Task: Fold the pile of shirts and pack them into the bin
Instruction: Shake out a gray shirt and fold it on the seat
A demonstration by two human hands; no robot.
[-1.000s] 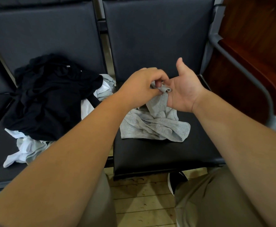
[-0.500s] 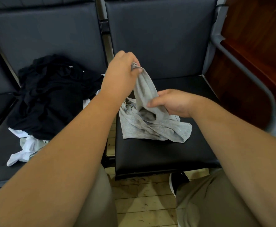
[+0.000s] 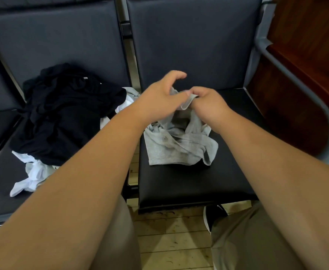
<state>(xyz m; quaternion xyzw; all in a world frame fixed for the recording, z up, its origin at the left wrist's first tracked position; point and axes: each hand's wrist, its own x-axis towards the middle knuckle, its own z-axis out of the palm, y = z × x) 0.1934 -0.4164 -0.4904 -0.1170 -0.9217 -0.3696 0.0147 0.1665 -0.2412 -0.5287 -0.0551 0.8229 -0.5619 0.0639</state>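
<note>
Together, left hand [image 3: 159,99], right hand [image 3: 209,105], fingers [image 3: 196,91] on grey shirt [image 3: 171,149].

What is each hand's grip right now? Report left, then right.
Left hand: closed, pinching an edge of the grey shirt.
Right hand: closed, fingers curled round the same grey shirt.

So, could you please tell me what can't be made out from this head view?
1. The bin: nowhere in the head view, so it lies outside the frame.
2. Gray shirt: its top part is hidden behind the left hand and right hand, which grip it.
3. Pile: the black shirt covers most of the white clothes beneath, so their number is unclear.
</note>
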